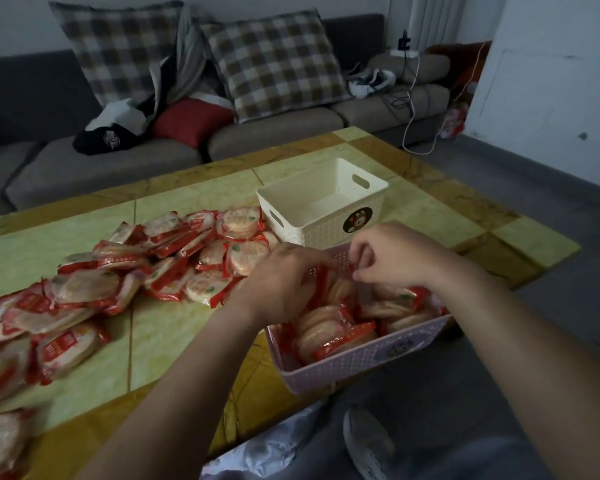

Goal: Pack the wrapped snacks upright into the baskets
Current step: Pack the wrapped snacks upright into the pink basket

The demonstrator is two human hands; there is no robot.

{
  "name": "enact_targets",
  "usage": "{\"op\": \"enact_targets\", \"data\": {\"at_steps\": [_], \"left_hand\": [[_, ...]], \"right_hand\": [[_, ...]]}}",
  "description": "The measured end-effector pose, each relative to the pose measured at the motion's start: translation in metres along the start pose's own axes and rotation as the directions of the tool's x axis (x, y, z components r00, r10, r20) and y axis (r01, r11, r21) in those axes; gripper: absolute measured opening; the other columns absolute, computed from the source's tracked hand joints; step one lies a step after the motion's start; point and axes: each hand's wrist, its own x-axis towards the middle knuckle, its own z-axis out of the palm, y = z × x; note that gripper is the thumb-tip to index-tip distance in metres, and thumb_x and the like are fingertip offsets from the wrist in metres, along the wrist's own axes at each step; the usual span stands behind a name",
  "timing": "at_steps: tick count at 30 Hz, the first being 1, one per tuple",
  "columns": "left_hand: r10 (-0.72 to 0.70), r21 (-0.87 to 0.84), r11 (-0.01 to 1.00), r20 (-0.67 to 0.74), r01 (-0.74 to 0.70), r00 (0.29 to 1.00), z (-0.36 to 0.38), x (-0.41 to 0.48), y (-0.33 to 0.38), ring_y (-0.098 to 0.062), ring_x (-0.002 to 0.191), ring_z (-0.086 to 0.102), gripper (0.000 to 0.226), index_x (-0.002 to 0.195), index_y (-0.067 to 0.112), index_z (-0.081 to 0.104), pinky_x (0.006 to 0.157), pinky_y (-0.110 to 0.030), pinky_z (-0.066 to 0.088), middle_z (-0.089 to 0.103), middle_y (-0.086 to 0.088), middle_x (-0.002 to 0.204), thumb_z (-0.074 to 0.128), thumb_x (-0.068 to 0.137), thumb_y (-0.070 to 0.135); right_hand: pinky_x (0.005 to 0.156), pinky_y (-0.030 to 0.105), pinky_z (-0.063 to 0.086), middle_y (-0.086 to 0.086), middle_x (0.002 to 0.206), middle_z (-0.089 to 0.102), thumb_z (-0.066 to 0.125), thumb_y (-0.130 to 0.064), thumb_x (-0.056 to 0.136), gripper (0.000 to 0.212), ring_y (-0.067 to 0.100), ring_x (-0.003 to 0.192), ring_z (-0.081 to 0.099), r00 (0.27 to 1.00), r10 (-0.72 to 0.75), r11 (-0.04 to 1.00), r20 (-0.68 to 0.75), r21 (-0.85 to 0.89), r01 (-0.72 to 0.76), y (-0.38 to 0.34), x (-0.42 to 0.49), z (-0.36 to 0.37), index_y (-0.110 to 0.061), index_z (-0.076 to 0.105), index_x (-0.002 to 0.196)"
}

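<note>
A pink basket point(361, 362) at the table's near right edge holds several red-wrapped round snacks point(329, 330), most standing on edge. My left hand point(284, 278) reaches into the basket's far left part and grips a wrapped snack point(329, 285) there. My right hand point(392, 254) hovers over the basket's far rim, its fingers pinching the red edge of that same snack. Behind it stands a cream basket point(326, 188) with nothing visible inside. A big loose pile of wrapped snacks point(174, 258) spreads across the table's left and middle.
The low table point(174, 327) has a green and yellow tiled top. A sofa point(274, 133) with checked pillows and clothes stands behind it. Cables and a shoe lie at the sofa's right end. My knee and a white shoe point(368, 441) are below the table edge.
</note>
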Motion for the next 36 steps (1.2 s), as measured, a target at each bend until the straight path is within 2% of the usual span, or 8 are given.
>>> {"op": "enact_targets", "data": {"at_steps": [3, 6, 10, 16, 21, 26, 30, 36], "left_hand": [[-0.027, 0.166, 0.986, 0.011, 0.025, 1.0, 0.004, 0.001, -0.004, -0.019, 0.119, 0.05, 0.05, 0.118, 0.042, 0.067, 0.102, -0.045, 0.04, 0.064, 0.017, 0.126, 0.036, 0.079, 0.036], [-0.063, 0.172, 0.983, 0.005, 0.061, 0.998, 0.003, 0.001, -0.005, -0.02, 0.115, 0.052, 0.046, 0.115, 0.041, 0.07, 0.1, -0.042, 0.041, 0.065, 0.013, 0.12, 0.039, 0.081, 0.037], [-0.079, 0.033, 0.996, -0.008, 0.08, 0.997, 0.004, -0.001, -0.012, -0.02, 0.109, 0.057, 0.043, 0.107, 0.037, 0.073, 0.095, -0.046, 0.047, 0.067, 0.01, 0.112, 0.041, 0.078, 0.037], [-0.097, -0.01, 0.995, -0.041, 0.096, 0.994, 0.003, -0.003, -0.01, -0.021, 0.107, 0.061, 0.04, 0.108, 0.028, 0.075, 0.096, -0.044, 0.048, 0.07, 0.006, 0.112, 0.046, 0.08, 0.033], [-0.126, -0.071, 0.99, -0.045, 0.122, 0.991, 0.003, -0.003, -0.011, -0.02, 0.107, 0.061, 0.042, 0.105, 0.029, 0.076, 0.096, -0.043, 0.048, 0.07, 0.006, 0.111, 0.045, 0.077, 0.028], [-0.119, -0.104, 0.988, -0.063, 0.112, 0.991, 0.004, -0.004, -0.012, -0.022, 0.102, 0.061, 0.033, 0.105, 0.024, 0.076, 0.09, -0.038, 0.048, 0.069, 0.0, 0.106, 0.052, 0.083, 0.022], [-0.096, -0.113, 0.99, -0.101, 0.085, 0.99, 0.005, -0.005, -0.016, -0.02, 0.101, 0.062, 0.031, 0.111, 0.022, 0.073, 0.087, -0.032, 0.048, 0.071, 0.0, 0.108, 0.058, 0.085, 0.013], [-0.092, 0.057, 0.995, 0.07, 0.088, 0.993, 0.005, -0.007, -0.012, -0.024, 0.12, 0.053, 0.062, 0.131, 0.044, 0.056, 0.108, -0.051, 0.036, 0.061, 0.004, 0.123, 0.036, 0.073, 0.051]], "right_hand": [[0.067, 0.03, 0.048, -0.004, 0.09, 0.073, 0.059, -0.043, 0.098, 0.027, 0.017, 0.087, 0.068, 0.997, 0.021, 0.984, 0.068, -0.179, -0.008, -0.012, 0.006, 0.008, -0.021, 0.075, 0.095], [0.075, 0.034, 0.042, 0.004, 0.111, 0.072, 0.04, -0.052, 0.104, 0.047, 0.025, 0.101, 0.066, 0.991, 0.056, 0.951, 0.121, -0.309, -0.016, -0.022, 0.012, 0.024, -0.017, 0.07, 0.114], [0.069, 0.032, 0.042, 0.003, 0.114, 0.073, 0.055, -0.049, 0.099, 0.043, 0.025, 0.101, 0.067, 0.982, 0.097, 0.993, 0.163, -0.077, -0.086, -0.026, 0.011, 0.027, -0.019, 0.064, 0.128], [0.05, 0.027, 0.051, 0.003, 0.075, 0.076, 0.077, -0.032, 0.086, 0.017, 0.012, 0.059, 0.074, 0.988, 0.148, 0.961, 0.049, 0.228, -0.155, -0.013, 0.0, 0.013, -0.025, 0.063, 0.092], [0.069, 0.04, 0.058, 0.002, 0.076, 0.076, 0.081, -0.017, 0.08, 0.017, 0.021, 0.071, 0.073, 0.993, 0.077, 0.935, -0.092, 0.353, -0.04, -0.009, -0.015, -0.007, -0.023, 0.067, 0.089], [0.07, 0.026, 0.048, -0.009, 0.074, 0.067, 0.084, -0.012, 0.074, 0.027, 0.007, 0.068, 0.064, 0.989, -0.032, 0.986, -0.144, 0.156, 0.055, -0.02, -0.018, 0.012, -0.026, 0.062, 0.082], [0.08, 0.029, 0.038, -0.011, 0.07, 0.062, 0.079, -0.019, 0.073, 0.029, 0.007, 0.067, 0.057, 0.984, -0.075, 0.997, -0.161, -0.012, 0.074, -0.022, -0.017, 0.022, -0.029, 0.052, 0.074], [0.066, 0.027, 0.044, -0.011, 0.082, 0.061, 0.075, -0.023, 0.081, 0.022, 0.008, 0.075, 0.056, 1.0, -0.004, 1.0, 0.006, -0.013, 0.004, -0.026, -0.016, 0.025, -0.029, 0.054, 0.086]]}}
